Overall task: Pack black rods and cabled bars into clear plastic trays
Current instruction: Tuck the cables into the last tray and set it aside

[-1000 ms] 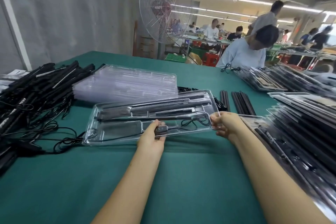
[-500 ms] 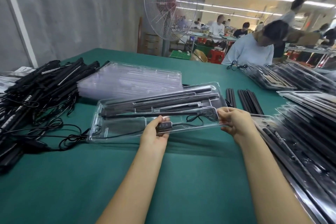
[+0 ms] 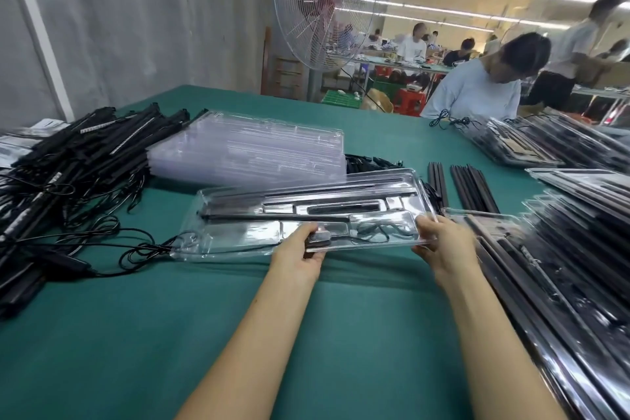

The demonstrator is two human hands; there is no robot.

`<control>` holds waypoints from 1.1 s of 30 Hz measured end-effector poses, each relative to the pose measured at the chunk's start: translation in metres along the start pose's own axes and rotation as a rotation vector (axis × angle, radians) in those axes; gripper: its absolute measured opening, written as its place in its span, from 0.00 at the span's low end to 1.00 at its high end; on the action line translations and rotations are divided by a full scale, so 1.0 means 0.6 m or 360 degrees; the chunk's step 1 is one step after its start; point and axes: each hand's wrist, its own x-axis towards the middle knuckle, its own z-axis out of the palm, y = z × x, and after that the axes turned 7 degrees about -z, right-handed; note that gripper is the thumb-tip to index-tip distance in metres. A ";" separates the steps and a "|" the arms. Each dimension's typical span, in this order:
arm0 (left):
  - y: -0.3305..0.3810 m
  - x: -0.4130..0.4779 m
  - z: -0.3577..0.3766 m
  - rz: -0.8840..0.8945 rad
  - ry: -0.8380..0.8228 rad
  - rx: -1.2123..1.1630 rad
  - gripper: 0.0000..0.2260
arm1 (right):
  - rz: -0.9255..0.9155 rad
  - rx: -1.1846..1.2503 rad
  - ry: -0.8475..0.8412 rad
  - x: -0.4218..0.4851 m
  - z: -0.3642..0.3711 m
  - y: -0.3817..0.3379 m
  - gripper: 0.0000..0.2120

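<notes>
**Inspector:** Head view. State of the hands?

**Assistant:** The left hand (image 3: 300, 252) pinches the near long edge of the clear tray (image 3: 191, 251), with the thumb on top and the fingers tucked under the rim. The thumb tip lies on a small black control box (image 3: 320, 238) seated in the tray. The right hand (image 3: 443, 245) grips the tray's near right corner with curled fingers. That hand is blurred, so the thumb's place cannot be told.

**Inspector:** Position of the tray?

**Assistant:** It spans the gap between both hands and runs on well past the left hand. Whether its far left end rests on the green table (image 3: 136, 334) cannot be told.

**Inspector:** Contents?

**Assistant:** A long black rod (image 3: 272, 216) lies lengthwise just beyond the left hand's thumb. A coiled cable (image 3: 381, 232) sits in the compartment between the two hands. More black bars fill the slots beyond them.

**Inspector:** Surroundings?

**Assistant:** A pile of cabled bars (image 3: 68, 153) lies well to the left of the left hand. A stack of empty trays (image 3: 245, 147) stands beyond the held tray. Loose black rods (image 3: 472, 187) lie side by side beyond the right hand. Packed trays (image 3: 562, 249) overlap in rows just beside the right hand, on its right. Far beyond stand a fan (image 3: 320, 3) and a worker (image 3: 477, 92) in a pale shirt, bent over the table.
</notes>
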 end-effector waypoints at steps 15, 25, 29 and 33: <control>-0.007 -0.002 -0.006 -0.0080 -0.0315 0.0339 0.14 | 0.0236 0.0863 -0.0224 -0.038 0.037 0.027 0.07; 0.144 -0.003 -0.107 0.0330 -0.0208 -0.0067 0.28 | 0.0045 0.0886 -0.0051 -0.017 -0.014 0.001 0.06; 0.212 -0.016 -0.151 0.0494 -0.0440 0.0084 0.23 | -0.0020 0.0826 -0.0062 -0.016 -0.020 -0.003 0.19; 0.252 -0.023 -0.188 0.0443 -0.0444 0.0560 0.32 | -0.0016 0.0692 0.0057 -0.023 -0.016 -0.006 0.31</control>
